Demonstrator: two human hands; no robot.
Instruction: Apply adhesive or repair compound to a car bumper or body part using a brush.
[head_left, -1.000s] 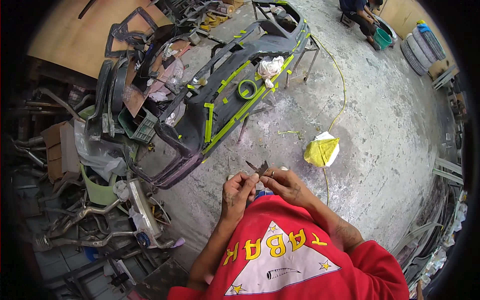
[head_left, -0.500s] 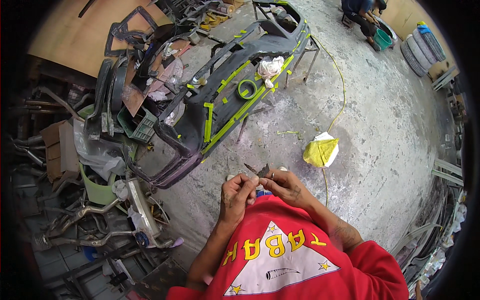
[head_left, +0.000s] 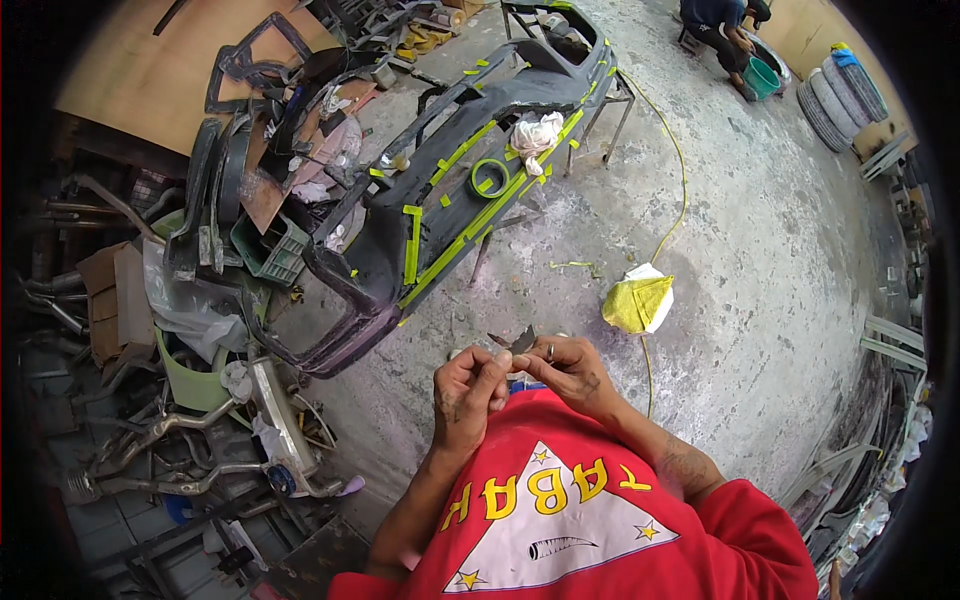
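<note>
You hold a thin dark piece (head_left: 523,341) before your shirt, off the bumper's (head_left: 345,275) near end, your left hand (head_left: 468,392) and right hand (head_left: 574,374) together, fingertips pinched on it. How finished it is, you cannot tell; it shows too small. Green tape (head_left: 440,268) already lines the bumper's long right edge. Room runs right of that edge, over the concrete floor (head_left: 770,270), where a yellow-and-white bundle (head_left: 637,303) and yellow cord (head_left: 685,170) lie.

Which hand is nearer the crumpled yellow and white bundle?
Right. The right hand is below and left of the bundle in the picture; the left hand is farther left.
</note>
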